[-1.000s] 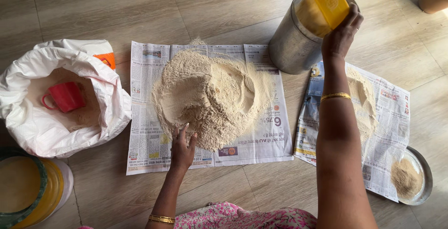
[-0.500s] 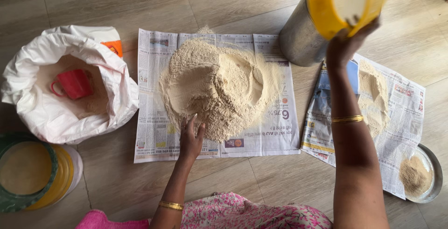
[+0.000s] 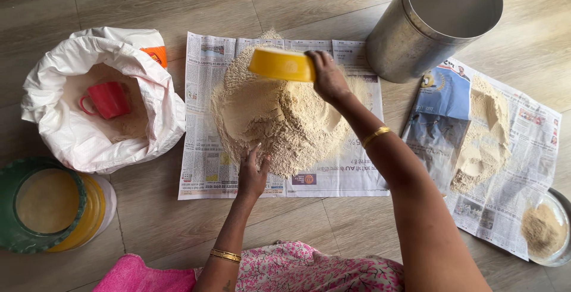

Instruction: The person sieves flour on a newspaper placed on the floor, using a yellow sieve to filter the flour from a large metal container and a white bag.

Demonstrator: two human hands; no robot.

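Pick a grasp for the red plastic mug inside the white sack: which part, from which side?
Probably the loop handle of the red plastic mug, approached from above and the left. The mug lies tilted on the flour in the white sack, handle pointing left and clear, while the sack walls crowd the other sides.

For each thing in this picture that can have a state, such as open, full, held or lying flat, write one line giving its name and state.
Steel canister: upright, lid off.
Yellow bowl: held by the right hand over the flour pile.
Left hand: open, fingertips on the pile's edge.
White sack: open, red mug inside.
Middle newspaper: spread flat.
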